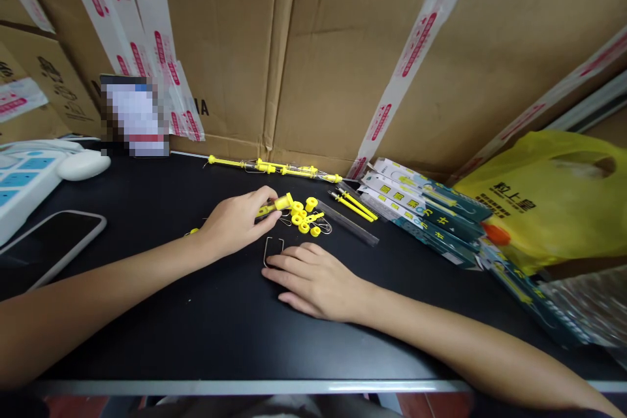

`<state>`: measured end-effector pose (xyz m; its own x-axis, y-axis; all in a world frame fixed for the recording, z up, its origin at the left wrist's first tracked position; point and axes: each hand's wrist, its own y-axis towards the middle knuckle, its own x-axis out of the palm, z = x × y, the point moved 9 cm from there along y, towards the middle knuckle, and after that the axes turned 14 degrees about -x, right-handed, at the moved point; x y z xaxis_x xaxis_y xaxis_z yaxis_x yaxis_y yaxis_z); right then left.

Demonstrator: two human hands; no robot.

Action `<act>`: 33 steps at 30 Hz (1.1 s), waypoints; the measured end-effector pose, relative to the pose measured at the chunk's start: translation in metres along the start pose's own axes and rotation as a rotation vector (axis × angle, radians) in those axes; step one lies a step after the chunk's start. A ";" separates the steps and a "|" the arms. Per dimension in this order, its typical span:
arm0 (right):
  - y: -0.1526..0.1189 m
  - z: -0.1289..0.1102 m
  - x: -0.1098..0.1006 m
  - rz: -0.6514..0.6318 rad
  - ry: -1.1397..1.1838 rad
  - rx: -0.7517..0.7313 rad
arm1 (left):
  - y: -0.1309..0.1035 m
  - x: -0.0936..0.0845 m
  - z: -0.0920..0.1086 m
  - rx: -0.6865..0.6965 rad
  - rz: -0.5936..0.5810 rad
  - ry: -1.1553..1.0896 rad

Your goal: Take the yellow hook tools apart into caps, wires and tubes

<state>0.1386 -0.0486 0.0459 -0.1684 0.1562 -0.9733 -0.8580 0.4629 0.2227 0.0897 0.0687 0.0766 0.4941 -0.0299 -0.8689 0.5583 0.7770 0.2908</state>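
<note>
My left hand (pixel 240 219) is closed, pinching a yellow plastic piece (pixel 283 202) with a flanged end between thumb and fingers. My right hand (pixel 318 281) lies palm down with its fingers stretched out on the black tabletop. Its fingertips touch or rest just beside a bent metal wire (pixel 266 251) shaped like an open bracket. Just beyond both hands is a small heap of yellow plastic caps (pixel 304 225), with thin wire hooks (pixel 324 227) among them. Part of another yellow piece (pixel 192 232) shows behind my left wrist.
Slim yellow-and-clear spring scales (pixel 294 170) lie along the cardboard wall (pixel 235 46). Two yellow rods (pixel 355 204) and a clear tube (pixel 347 223) lie right of the heap. Printed boxes (pixel 431 215) and a yellow bag (pixel 548 202) stand right; a phone (pixel 53 248) and power strip (pixel 29 186) left.
</note>
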 end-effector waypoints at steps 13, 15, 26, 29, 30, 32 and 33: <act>-0.007 0.044 0.003 -0.017 -0.204 0.128 | -0.009 0.010 0.011 0.104 -0.059 -0.010; -0.010 0.049 0.003 -0.022 -0.233 0.148 | -0.009 0.012 0.012 0.114 -0.074 -0.004; -0.027 0.063 -0.022 0.229 -0.220 0.324 | -0.010 0.017 0.012 0.141 -0.099 0.001; -0.039 0.069 -0.032 0.401 -0.122 0.422 | -0.013 0.020 0.017 0.198 -0.131 -0.017; -0.041 0.069 -0.032 0.433 -0.088 0.418 | -0.014 0.021 0.019 0.222 -0.142 -0.018; -0.040 0.066 -0.030 0.463 -0.035 0.377 | -0.017 0.023 0.022 0.268 -0.152 -0.017; -0.039 0.064 -0.029 0.470 -0.015 0.354 | -0.018 0.023 0.024 0.290 -0.154 -0.016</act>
<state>0.2085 -0.0150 0.0685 -0.4824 0.4266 -0.7651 -0.4782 0.6035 0.6380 0.1069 0.0389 0.0604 0.3982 -0.1451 -0.9057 0.7928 0.5511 0.2603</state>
